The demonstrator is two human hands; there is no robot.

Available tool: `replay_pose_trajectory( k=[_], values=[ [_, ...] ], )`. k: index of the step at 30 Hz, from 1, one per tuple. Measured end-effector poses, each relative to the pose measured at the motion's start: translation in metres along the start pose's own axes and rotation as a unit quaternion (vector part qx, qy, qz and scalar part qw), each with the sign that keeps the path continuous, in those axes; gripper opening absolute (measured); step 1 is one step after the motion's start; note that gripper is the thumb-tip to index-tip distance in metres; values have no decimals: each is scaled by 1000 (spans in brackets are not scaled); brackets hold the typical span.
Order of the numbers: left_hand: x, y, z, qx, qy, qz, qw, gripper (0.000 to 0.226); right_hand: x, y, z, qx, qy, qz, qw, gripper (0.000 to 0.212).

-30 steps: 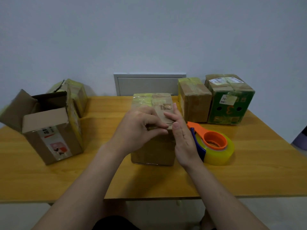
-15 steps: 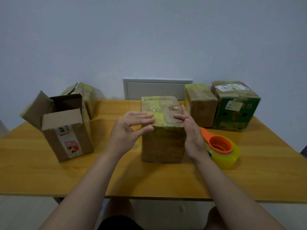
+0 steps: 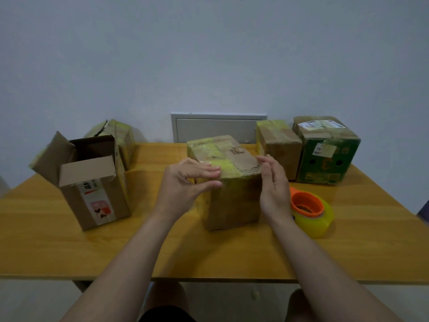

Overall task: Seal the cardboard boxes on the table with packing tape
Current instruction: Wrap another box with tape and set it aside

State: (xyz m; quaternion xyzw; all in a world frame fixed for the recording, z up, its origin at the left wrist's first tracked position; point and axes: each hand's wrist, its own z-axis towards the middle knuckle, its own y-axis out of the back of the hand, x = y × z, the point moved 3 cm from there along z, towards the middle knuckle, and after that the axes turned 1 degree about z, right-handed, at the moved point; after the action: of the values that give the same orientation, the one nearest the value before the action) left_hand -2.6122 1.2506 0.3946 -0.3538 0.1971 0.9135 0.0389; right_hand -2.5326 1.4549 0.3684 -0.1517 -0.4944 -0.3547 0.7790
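A closed brown cardboard box (image 3: 232, 201) with yellowish tape across its top stands mid-table in front of me. My left hand (image 3: 185, 184) lies against its left upper edge, straight fingers on the top and thumb on the front face. My right hand (image 3: 272, 189) is flat against the box's right side, fingers straight and pointing up. A tape dispenser (image 3: 312, 211) with an orange core and a yellow roll lies on the table just right of my right hand; neither hand holds it.
An open box (image 3: 92, 191) with raised flaps stands at the left, a taped box (image 3: 116, 135) behind it. At the back right are a brown taped box (image 3: 278, 147) and a green box (image 3: 325, 152). The wooden table (image 3: 69, 252) ends at a wall with a grey panel (image 3: 218, 129).
Both hands came off the box top, where they were pressing together near the front edge, and spread to its left and right sides. The view shifted slightly.
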Motion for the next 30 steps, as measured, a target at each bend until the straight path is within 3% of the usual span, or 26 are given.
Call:
replay_pose_trajectory(
  k=[2,3,7,10,11,13,16,18,22,25,30],
  values=[
    [-14,-18,-7,-1,-55,43,998,26,10,1,2,-67,6,-29,997,14],
    [-23,-28,-9,1,-84,67,994,23,16,-2,3,-63,0,-33,997,10],
    [-37,-27,5,60,-95,45,993,15,23,-15,10,50,-75,-18,996,27],
    [-21,14,29,6,-4,123,992,20,16,-16,15,103,-90,-30,990,40],
    [-10,26,38,-9,55,192,980,27,14,-16,17,106,-90,-12,990,42],
    [14,39,52,32,190,264,945,49,9,-18,21,106,-102,37,988,44],
    [42,37,61,147,331,116,925,65,3,-25,24,92,-131,92,983,44],
    [53,37,66,165,365,8,916,63,1,-28,27,82,-130,101,983,45],
    [68,33,79,126,326,-103,931,48,-7,-32,39,101,-125,107,981,41],
    [75,18,73,111,337,-240,904,34,-15,-35,46,106,-122,126,979,34],
    [81,13,70,50,307,-277,909,18,-24,-37,48,127,-112,191,967,38]
  ],
)
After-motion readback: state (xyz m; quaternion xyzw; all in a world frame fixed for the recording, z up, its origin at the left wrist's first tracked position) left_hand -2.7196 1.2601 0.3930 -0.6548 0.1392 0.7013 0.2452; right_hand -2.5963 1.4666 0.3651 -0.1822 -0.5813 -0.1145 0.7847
